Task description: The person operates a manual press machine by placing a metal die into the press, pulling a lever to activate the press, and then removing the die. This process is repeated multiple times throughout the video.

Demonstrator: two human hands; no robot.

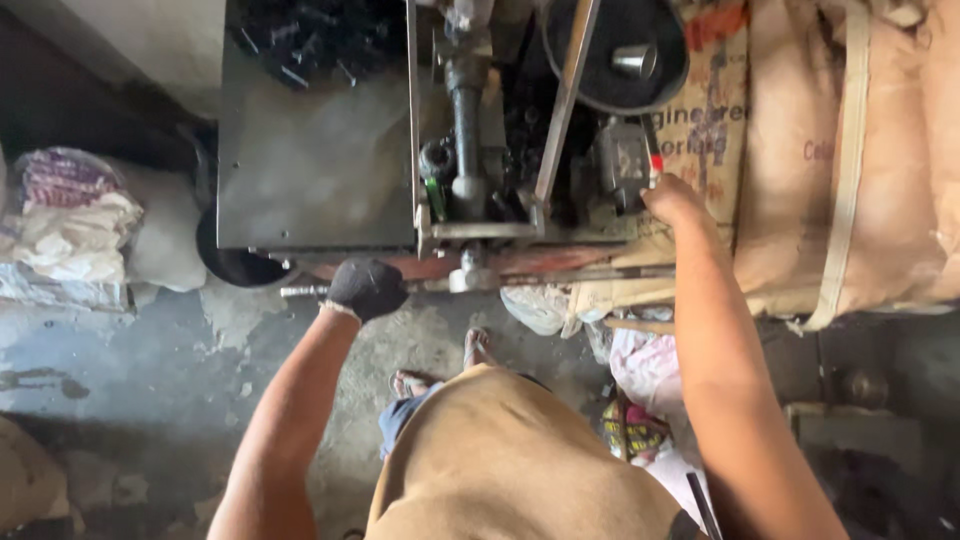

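A metal rod (305, 291) at the machine's near edge is clasped by the gloved left hand (367, 287). Farther off, a red-tipped lever (655, 165) beside the machine (320, 160) is pinched by the right hand (675, 200). Sacks (850, 150) lie beyond.

Two hands, one gloved (366, 288) and one bare (672, 200); one machine (320, 170); two sacks (840, 160).
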